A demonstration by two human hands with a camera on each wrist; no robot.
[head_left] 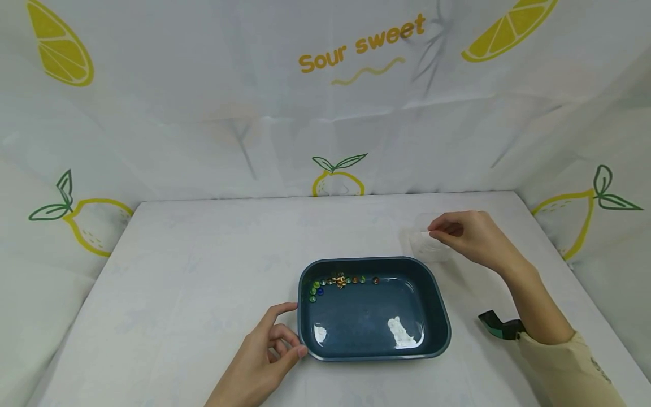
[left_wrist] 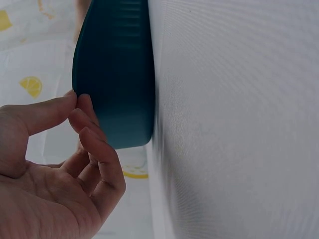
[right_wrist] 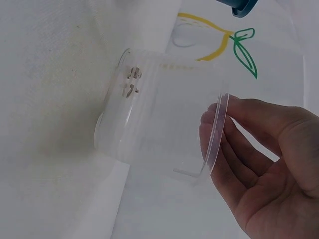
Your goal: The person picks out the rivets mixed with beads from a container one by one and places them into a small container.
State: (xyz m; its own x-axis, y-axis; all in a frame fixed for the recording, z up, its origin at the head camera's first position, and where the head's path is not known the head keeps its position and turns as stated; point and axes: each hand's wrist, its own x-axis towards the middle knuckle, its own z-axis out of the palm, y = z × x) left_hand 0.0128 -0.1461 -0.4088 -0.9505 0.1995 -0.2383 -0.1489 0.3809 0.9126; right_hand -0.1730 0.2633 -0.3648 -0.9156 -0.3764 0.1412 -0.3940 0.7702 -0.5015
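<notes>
A dark blue rectangular tray [head_left: 376, 339] holds several glass marbles [head_left: 313, 291] along its far left edge and a small gold-coloured piece [head_left: 340, 280]. At the tray's near left corner, my left hand [head_left: 264, 350] holds the rim with thumb and index finger, its other fingers curled beneath. Beyond the tray's far right corner, my right hand [head_left: 470, 237] pinches the rim of a clear plastic container [right_wrist: 149, 109]. The right wrist view shows that container see-through, with small brown marks on its side and the thumb and fingers on either side of the rim.
The white-covered table [head_left: 203, 271] ends at a white cloth backdrop [head_left: 203, 85] printed with lemons, which also rises along both sides. A black and green strap [head_left: 500, 327] sticks out beside my right forearm.
</notes>
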